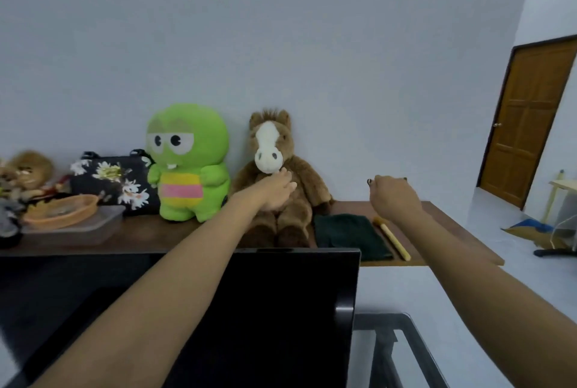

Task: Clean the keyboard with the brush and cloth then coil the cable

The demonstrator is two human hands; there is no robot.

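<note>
Your left hand [278,189] loose, right hand [392,197] curled, empty; drop right onto the brush [392,238] right of the green cloth [351,236], gripping mid-handle.

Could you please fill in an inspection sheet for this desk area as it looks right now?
Surface: brown desk, wall behind.
Job's things: dark green cloth lying flat; brush beside it on its right; keyboard not seen.
Clutter: green plush, brown horse plush, floral bag, orange basket on a clear box, black monitor in front.
Grippers: left hand open before the horse plush; right hand curled above the brush, holding nothing.
Cables: nothing seen.
Surroundings: wooden door at right.
</note>
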